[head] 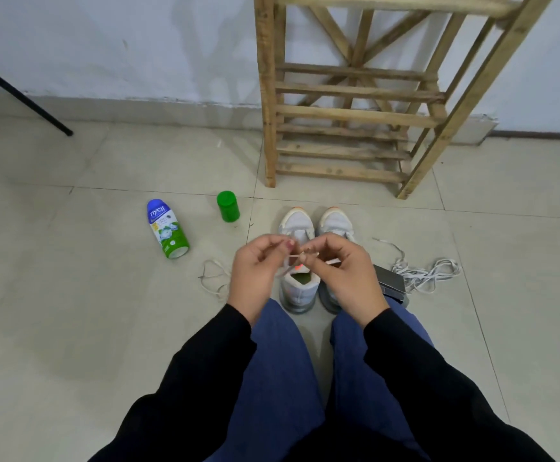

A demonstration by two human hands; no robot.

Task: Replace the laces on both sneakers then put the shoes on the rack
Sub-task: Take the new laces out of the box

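Pale lace (289, 260) pinched between left hand (258, 270) and right hand (346, 273), fingers curled; lace blurred, likely flat woven. White mesh sneakers (297, 228) side by side beneath hands on glossy tiled floor (72, 328), toes toward slatted wooden rack (355, 111) beyond. Plastic bottle (167, 230) lies left of left hand, open tile around it. Tangled white laces (428, 274) right of right hand.

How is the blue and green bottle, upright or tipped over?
Tipped over: the bottle lies on its side on the floor, blue end pointing away, round base toward the camera.
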